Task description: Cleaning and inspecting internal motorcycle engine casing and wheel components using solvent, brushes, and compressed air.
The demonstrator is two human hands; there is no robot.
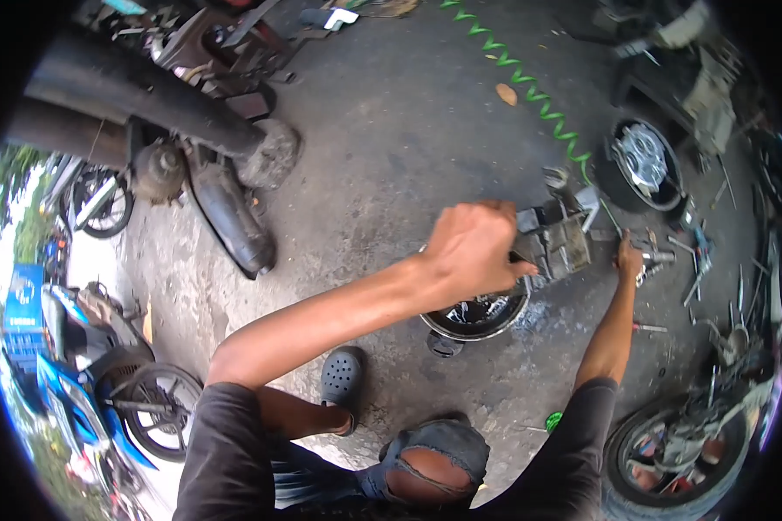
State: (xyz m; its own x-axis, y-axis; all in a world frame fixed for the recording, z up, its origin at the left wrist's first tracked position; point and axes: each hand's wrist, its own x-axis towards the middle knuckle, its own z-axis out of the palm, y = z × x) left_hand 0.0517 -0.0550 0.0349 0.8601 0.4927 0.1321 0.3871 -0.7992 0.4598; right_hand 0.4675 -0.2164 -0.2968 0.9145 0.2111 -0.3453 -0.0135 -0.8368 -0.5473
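Observation:
My left hand is raised over a round metal basin of dark liquid, its fingers curled around the near edge of a metal engine part with rectangular compartments; what exactly it grips is hidden. My right hand reaches to the right of that part, its fingers at a thin rod or nozzle tip at the end of a green coiled air hose. Several small metal parts and tools lie just beyond that hand on the concrete floor.
A black tub with a silver engine cover stands at the upper right. Wrenches lie at the right. A motorcycle wheel is at the lower right. Posts with a concrete footing and a black motorcycle seat are at the left.

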